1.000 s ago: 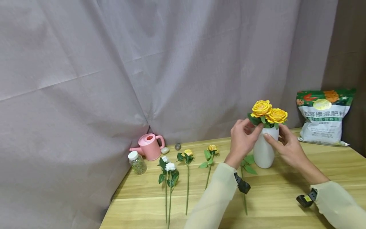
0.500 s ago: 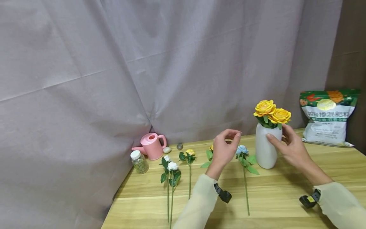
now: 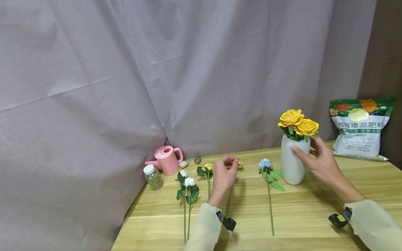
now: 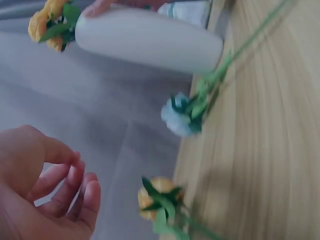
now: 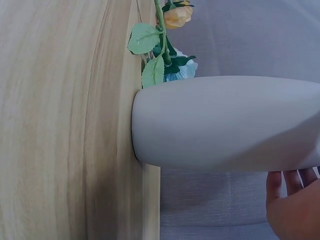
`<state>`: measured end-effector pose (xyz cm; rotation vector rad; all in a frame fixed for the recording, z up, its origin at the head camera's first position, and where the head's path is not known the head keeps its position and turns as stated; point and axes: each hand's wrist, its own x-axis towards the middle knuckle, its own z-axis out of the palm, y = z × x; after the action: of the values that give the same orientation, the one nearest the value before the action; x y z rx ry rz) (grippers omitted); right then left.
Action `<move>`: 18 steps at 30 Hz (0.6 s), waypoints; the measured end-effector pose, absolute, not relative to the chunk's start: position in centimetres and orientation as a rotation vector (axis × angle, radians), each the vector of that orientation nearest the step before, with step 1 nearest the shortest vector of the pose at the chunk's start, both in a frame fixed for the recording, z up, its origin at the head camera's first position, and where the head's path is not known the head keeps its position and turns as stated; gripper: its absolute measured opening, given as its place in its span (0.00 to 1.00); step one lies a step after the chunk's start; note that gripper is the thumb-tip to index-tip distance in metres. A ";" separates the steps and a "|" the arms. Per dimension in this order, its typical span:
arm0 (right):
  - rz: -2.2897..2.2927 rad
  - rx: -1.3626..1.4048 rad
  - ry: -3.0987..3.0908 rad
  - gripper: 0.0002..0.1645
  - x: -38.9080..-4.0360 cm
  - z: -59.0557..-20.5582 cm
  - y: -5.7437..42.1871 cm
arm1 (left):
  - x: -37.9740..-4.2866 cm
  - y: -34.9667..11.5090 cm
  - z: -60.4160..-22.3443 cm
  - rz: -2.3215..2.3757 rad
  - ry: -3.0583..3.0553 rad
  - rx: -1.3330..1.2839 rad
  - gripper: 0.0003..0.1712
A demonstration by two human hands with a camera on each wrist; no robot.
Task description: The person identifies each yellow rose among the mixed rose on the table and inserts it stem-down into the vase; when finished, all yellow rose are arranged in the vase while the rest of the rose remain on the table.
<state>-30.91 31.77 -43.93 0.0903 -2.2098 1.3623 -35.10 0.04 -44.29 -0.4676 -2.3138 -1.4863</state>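
Note:
A white vase [image 3: 292, 164] stands upright on the wooden table with two large yellow roses [image 3: 298, 122] in its mouth. My right hand [image 3: 323, 167] grips its upper right side, thumb across the front and fingers behind. Over the table to the left, my left hand [image 3: 223, 176] holds nothing; its fingers are loosely curled, thumb tip close to the index fingertip. Partly hidden behind it in the head view lies a small yellow rose, whose bloom [image 4: 161, 197] shows in the left wrist view. A blue rose [image 3: 265, 164] lies between that one and the vase.
Another small yellow rose [image 3: 208, 167] and white roses [image 3: 189, 182] lie further left. Behind them are a pink watering can [image 3: 167, 162], a lidded jar [image 3: 154, 179] and two pebbles [image 3: 183, 164]. A fertilizer bag [image 3: 358, 136] stands at the back right, before a grey curtain [image 3: 220, 87].
My left hand has left the vase's mouth and moved left and down, past the blue rose to the small yellow one. My right hand stays on the vase.

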 end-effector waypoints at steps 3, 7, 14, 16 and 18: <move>1.339 0.070 -2.217 0.45 -30.8 -43.7 31.7 | -35.2 -1.2 -45.1 -1.434 -2.384 -0.390 0.07; 1.299 0.020 -2.242 0.50 -30.6 -43.4 31.6 | -35.0 -2.3 -46.0 -1.380 -2.500 -0.356 0.05; 1.255 -0.038 -2.229 0.56 -30.3 -43.1 31.2 | -34.4 -2.8 -47.4 -1.251 -2.679 -0.378 0.01; 1.244 -0.050 -2.231 0.57 -30.2 -43.1 31.1 | -34.4 -2.8 -47.9 -1.236 -2.711 -0.377 0.03; 1.249 -0.053 -2.233 0.57 -30.2 -43.1 31.0 | -34.3 -2.8 -48.2 -1.222 -2.740 -0.367 0.06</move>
<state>-30.17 30.99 -43.10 -0.0535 -2.2333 1.2491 -34.35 -2.85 -48.25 -0.3667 -2.7405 -1.2216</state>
